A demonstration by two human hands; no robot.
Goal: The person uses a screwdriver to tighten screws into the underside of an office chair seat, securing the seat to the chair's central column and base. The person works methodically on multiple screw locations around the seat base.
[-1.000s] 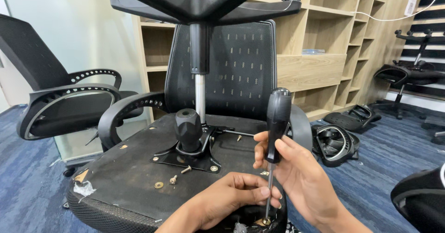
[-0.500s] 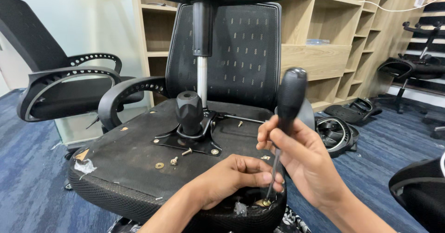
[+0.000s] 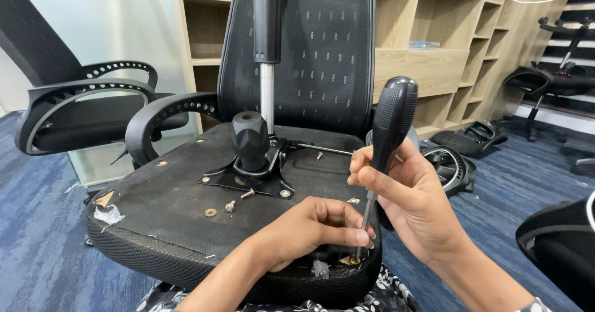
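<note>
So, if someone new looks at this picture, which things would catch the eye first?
First the big black screwdriver held upright in the right hand, its tip down at the near edge of the upturned chair seat. The left hand rests beside the tip, fingers close to the shaft. Behind them, in the middle of the seat, stands a black knob on a metal plate, with loose screws lying in front of the plate.

Since the earlier pictures the screwdriver (image 3: 385, 144) has tipped from nearly upright to leaning right, its handle away from the gas post (image 3: 267, 70). The right hand (image 3: 409, 203) has slid lower on it. The left hand (image 3: 313, 228) has curled tighter beside the tip, at the seat (image 3: 173, 206) edge.
</note>
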